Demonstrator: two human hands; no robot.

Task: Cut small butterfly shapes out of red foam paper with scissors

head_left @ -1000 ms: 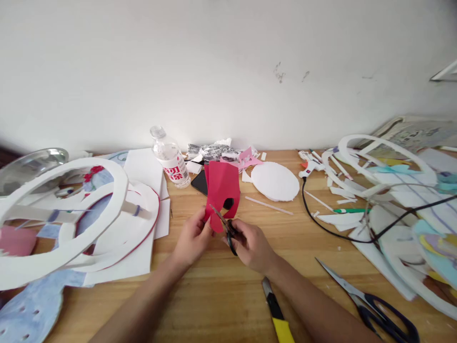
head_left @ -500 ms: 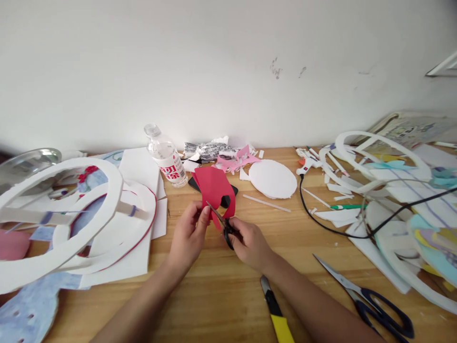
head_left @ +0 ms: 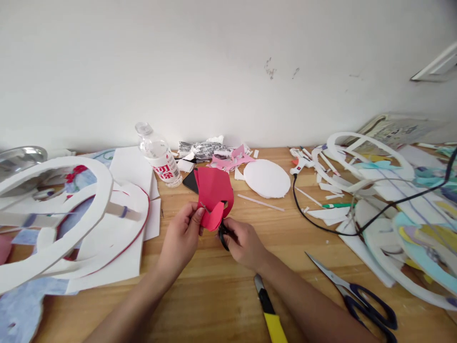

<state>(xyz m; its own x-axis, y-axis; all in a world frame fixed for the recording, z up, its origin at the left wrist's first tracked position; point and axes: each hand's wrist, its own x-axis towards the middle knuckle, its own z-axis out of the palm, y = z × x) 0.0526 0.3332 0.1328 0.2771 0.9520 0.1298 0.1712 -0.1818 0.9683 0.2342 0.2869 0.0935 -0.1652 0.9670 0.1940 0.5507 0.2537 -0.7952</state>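
Note:
A sheet of red paper [head_left: 214, 185] with a cut-out edge is pinched at its lower left by my left hand [head_left: 185, 226], thumb on top. My right hand [head_left: 246, 240] is closed round the handles of small black scissors [head_left: 223, 233]. Their blades are mostly covered by a curled flap of the red paper, and only a tip shows left of the flap, near my left thumb. Both hands are close together above the wooden table [head_left: 200, 295]. Behind the paper lies a black phone-like slab [head_left: 190, 181], partly covered.
A clear bottle [head_left: 159, 157] stands behind my left hand. White foam rings [head_left: 103, 190] crowd the left, more foam pieces [head_left: 364, 176] the right. A glue gun [head_left: 300, 164] trails a black cord. Near my right forearm lie a yellow utility knife [head_left: 269, 309] and large scissors [head_left: 357, 295].
The small scissors have cut round the red paper, and a flap now curls over the blades. The whole scene has shifted slightly left as the head turned.

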